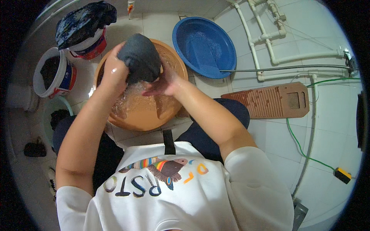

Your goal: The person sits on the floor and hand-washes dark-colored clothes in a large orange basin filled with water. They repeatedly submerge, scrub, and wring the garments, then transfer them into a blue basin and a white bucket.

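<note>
A wet, dark grey cloth (140, 59), rounded like a cap, is held up over an orange-brown basin (144, 121) of water. My left hand (116, 66) grips its left side, fingers partly hidden behind it. At the lower right of the cloth is my right hand (166, 81), its thumb against the edge and its fingers curving beneath. Water splashes and ripples (133, 96) below the cloth.
A blue basin (231, 50) stands at the far right, with a brown ridged washboard (266, 102) nearer. To the left are a bucket (40, 82) of dark cloth, another bucket (90, 50) topped by dark patterned fabric (84, 25), and a pale green tub (48, 111). White pipes (254, 57) line the right wall.
</note>
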The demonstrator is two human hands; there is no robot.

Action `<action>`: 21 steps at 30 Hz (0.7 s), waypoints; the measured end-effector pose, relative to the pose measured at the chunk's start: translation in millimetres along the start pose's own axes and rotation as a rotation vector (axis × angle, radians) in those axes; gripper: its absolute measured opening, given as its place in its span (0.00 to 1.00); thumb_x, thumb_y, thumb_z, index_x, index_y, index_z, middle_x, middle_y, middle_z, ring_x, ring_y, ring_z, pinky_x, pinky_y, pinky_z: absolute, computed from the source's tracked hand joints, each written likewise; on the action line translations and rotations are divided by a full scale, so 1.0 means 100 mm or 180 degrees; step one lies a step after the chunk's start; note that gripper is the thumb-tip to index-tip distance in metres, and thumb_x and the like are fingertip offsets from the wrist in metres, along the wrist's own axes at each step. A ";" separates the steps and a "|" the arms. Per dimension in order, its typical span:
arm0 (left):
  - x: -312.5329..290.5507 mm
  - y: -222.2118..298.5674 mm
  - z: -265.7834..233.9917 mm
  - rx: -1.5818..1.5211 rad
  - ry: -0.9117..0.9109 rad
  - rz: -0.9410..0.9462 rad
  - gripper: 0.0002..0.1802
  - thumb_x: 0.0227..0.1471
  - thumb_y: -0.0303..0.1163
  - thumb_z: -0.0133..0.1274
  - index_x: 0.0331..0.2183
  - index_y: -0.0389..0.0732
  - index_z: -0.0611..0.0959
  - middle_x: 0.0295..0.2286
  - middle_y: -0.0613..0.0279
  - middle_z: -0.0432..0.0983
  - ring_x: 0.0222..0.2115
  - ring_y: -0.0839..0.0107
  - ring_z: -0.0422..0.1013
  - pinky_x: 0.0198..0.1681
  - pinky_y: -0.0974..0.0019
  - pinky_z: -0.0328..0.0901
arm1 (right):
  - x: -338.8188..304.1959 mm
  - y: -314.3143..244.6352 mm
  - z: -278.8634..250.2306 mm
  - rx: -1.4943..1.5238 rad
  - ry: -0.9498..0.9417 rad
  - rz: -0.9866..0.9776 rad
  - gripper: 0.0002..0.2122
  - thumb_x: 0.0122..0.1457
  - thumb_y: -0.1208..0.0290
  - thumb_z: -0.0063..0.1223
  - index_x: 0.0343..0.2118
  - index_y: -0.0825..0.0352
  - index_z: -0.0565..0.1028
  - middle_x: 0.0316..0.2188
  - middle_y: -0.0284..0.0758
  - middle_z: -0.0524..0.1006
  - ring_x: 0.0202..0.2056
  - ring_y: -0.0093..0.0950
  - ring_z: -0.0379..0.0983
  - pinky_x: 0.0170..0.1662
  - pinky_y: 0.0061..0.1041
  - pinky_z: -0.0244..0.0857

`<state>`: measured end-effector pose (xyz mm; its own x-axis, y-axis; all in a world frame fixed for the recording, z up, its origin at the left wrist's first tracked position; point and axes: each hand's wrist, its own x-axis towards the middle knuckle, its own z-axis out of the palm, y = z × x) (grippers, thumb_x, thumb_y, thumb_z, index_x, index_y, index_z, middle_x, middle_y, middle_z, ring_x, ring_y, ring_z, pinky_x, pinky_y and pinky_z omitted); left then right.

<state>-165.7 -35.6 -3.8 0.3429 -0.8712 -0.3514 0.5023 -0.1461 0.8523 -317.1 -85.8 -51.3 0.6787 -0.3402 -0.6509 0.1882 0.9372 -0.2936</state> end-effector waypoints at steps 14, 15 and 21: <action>0.30 -0.29 -0.35 -0.1735 -0.0779 -0.0570 0.23 0.53 0.43 0.38 0.43 0.34 0.69 0.40 0.51 0.69 0.39 0.61 0.69 0.43 0.58 0.65 | 0.09 -0.41 0.30 -0.0011 -0.0771 -0.1612 0.29 0.50 0.42 0.39 0.39 0.68 0.69 0.39 0.40 0.71 0.42 0.34 0.67 0.49 0.34 0.59; 0.28 -0.21 -0.31 -0.1742 -0.0733 -0.0653 0.22 0.53 0.42 0.37 0.42 0.35 0.69 0.40 0.51 0.70 0.39 0.61 0.69 0.44 0.58 0.63 | 0.05 -0.40 0.36 -0.0227 -0.0645 -0.1552 0.27 0.50 0.44 0.41 0.38 0.68 0.69 0.38 0.40 0.71 0.41 0.33 0.67 0.48 0.34 0.60; 0.22 -0.10 -0.37 -0.1566 -0.0628 -0.0842 0.19 0.51 0.39 0.37 0.34 0.33 0.74 0.32 0.51 0.73 0.31 0.62 0.71 0.38 0.61 0.67 | -0.04 -0.28 0.59 -0.1796 -0.0229 -0.1869 0.17 0.48 0.56 0.50 0.31 0.69 0.73 0.27 0.36 0.74 0.29 0.27 0.71 0.36 0.25 0.66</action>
<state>-134.2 -35.8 -34.4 0.0255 -0.9123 -0.4087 0.8758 -0.1767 0.4491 -283.0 -106.4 0.9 0.6282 -0.7399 -0.2405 0.1545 0.4216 -0.8935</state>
